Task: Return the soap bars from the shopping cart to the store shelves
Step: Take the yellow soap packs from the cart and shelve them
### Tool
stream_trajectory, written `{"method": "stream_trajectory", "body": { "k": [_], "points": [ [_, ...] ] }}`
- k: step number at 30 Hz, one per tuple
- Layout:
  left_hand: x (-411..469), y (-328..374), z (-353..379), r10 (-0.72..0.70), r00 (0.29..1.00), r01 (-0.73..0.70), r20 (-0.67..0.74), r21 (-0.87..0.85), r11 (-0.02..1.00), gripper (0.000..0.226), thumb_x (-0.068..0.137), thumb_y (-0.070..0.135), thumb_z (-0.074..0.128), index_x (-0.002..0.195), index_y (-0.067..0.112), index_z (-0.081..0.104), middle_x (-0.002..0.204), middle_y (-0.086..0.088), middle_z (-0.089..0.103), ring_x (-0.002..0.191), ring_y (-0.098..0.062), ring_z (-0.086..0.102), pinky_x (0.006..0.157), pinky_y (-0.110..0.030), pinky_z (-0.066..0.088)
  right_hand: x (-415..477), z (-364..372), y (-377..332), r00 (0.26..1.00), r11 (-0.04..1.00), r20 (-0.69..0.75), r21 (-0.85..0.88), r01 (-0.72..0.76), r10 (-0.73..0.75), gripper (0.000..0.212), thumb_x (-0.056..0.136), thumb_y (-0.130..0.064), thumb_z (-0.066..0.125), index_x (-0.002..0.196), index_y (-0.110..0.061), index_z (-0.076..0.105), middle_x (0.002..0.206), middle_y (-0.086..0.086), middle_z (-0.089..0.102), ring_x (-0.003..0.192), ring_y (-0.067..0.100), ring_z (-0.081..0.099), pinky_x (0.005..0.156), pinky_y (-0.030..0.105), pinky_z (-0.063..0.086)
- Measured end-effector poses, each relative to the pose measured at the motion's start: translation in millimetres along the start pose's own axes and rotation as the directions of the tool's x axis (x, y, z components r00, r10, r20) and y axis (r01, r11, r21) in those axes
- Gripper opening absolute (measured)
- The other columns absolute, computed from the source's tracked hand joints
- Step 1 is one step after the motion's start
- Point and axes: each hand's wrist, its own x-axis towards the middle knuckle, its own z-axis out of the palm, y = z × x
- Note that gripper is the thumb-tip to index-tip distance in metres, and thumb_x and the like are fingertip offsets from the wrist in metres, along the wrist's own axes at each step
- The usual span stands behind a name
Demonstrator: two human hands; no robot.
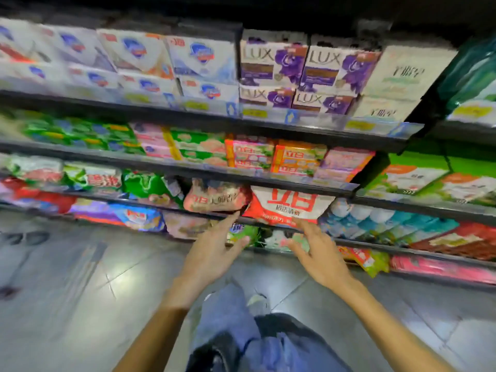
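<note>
Store shelves [188, 167] crowded with bright packets run along a grey tiled aisle. The fingers [228, 224] of both hands are spread and hold nothing. The left hand [212, 253] and right hand [319, 259] reach toward a red bag [287, 208] on a low shelf. Boxed soap bars [271, 63] sit stacked on the top shelf.

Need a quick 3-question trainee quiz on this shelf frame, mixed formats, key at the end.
1. True or false: the left hand holds a soap bar.
2. The purple LUX boxes sit on: A) the top shelf in view, B) the lowest shelf, C) the floor.
3. Fill in: the fingers of the right hand are ___ (spread/curled).
Key: 1 false; 2 A; 3 spread.
</note>
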Motion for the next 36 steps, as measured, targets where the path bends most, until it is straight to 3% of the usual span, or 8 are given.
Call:
{"method": "stream_trajectory", "body": {
  "k": [4, 6, 10, 12, 16, 24, 30, 36],
  "points": [
    [-53, -39, 16, -0.225, 0.974, 0.224, 0.002, -0.042, 0.974, 0.064, 0.092, 0.053, 0.046, 0.147, 0.026, 0.028, 0.145, -0.001, 0.043, 0.127, -0.021, 0.047, 0.102, -0.022, 0.027, -12, 41, -15, 0.981, 1.000, 0.195, -0.018, 0.019, -0.016, 0.055, 0.096, -0.046, 0.043, 0.143, -0.020, 0.035, 0.147, 0.005, 0.041, 0.136, 0.024, 0.036, 0.108, 0.032, 0.028],
    [-83, -59, 20, -0.339, 0.941, 0.339, 0.007, -0.054, 0.939, 0.071, 0.085, 0.060, 0.036, 0.147, 0.026, 0.026, 0.146, -0.003, 0.043, 0.127, -0.022, 0.046, 0.101, -0.023, 0.028, -15, 56, -33, 0.966, 0.998, 0.252, -0.017, 0.064, -0.058, 0.054, 0.096, -0.040, 0.046, 0.144, -0.018, 0.035, 0.146, 0.006, 0.042, 0.134, 0.022, 0.038, 0.107, 0.032, 0.029],
    [-162, -100, 22, -0.456, 0.882, 0.433, -0.120, -0.176, 0.884, 0.086, 0.077, 0.074, 0.034, 0.142, 0.017, 0.040, 0.137, -0.010, 0.053, 0.124, -0.024, 0.052, 0.104, -0.032, 0.040, -27, 90, -81, 0.927, 0.981, 0.329, -0.012, 0.194, -0.180, 0.051, 0.095, -0.036, 0.051, 0.141, -0.018, 0.040, 0.140, 0.006, 0.049, 0.127, 0.022, 0.046, 0.100, 0.027, 0.032],
    [-210, -119, 24, -0.551, 0.820, 0.511, -0.153, -0.239, 0.826, 0.087, 0.076, 0.075, 0.034, 0.141, 0.018, 0.041, 0.135, -0.010, 0.054, 0.123, -0.024, 0.053, 0.102, -0.037, 0.042, -40, 113, -105, 0.883, 0.964, 0.403, -0.005, 0.267, -0.243, 0.051, 0.094, -0.037, 0.051, 0.141, -0.020, 0.039, 0.140, 0.005, 0.048, 0.127, 0.023, 0.046, 0.101, 0.031, 0.034],
    [-316, -138, 29, -0.747, 0.640, 0.636, -0.183, -0.420, 0.648, 0.061, 0.090, 0.057, 0.045, 0.144, 0.030, 0.034, 0.139, -0.002, 0.051, 0.124, -0.021, 0.050, 0.101, -0.029, 0.036, -78, 160, -164, 0.791, 0.927, 0.514, 0.024, 0.373, -0.331, 0.051, 0.094, -0.032, 0.054, 0.140, -0.019, 0.040, 0.137, 0.005, 0.051, 0.125, 0.023, 0.049, 0.103, 0.040, 0.038],
    [-464, -167, 44, -0.913, 0.334, 0.638, -0.233, -0.657, 0.401, 0.057, 0.091, 0.047, 0.048, 0.143, 0.025, 0.038, 0.142, -0.003, 0.047, 0.126, -0.023, 0.050, 0.102, -0.037, 0.041, -150, 241, -249, 0.582, 0.803, 0.655, 0.064, 0.593, -0.482, 0.048, 0.094, -0.033, 0.053, 0.138, -0.015, 0.045, 0.134, 0.004, 0.054, 0.120, 0.021, 0.053, 0.096, 0.027, 0.033],
    [-499, -215, 23, -0.937, 0.223, 0.567, -0.269, -0.746, 0.349, 0.056, 0.091, 0.050, 0.048, 0.141, 0.028, 0.038, 0.140, -0.002, 0.050, 0.122, -0.021, 0.052, 0.100, -0.037, 0.043, -163, 291, -303, 0.484, 0.746, 0.715, 0.077, 0.662, -0.504, 0.048, 0.093, -0.033, 0.054, 0.136, -0.015, 0.046, 0.132, 0.004, 0.056, 0.118, 0.025, 0.054, 0.099, 0.035, 0.038],
    [-534, -292, -26, -0.952, 0.145, 0.533, -0.268, -0.789, 0.304, 0.059, 0.089, 0.056, 0.045, 0.141, 0.028, 0.039, 0.140, -0.002, 0.049, 0.123, -0.024, 0.050, 0.102, -0.042, 0.042, -159, 372, -395, 0.376, 0.705, 0.770, 0.132, 0.697, -0.516, 0.048, 0.094, -0.036, 0.051, 0.137, -0.018, 0.044, 0.133, 0.004, 0.054, 0.118, 0.024, 0.053, 0.098, 0.036, 0.040]
  ]
}}
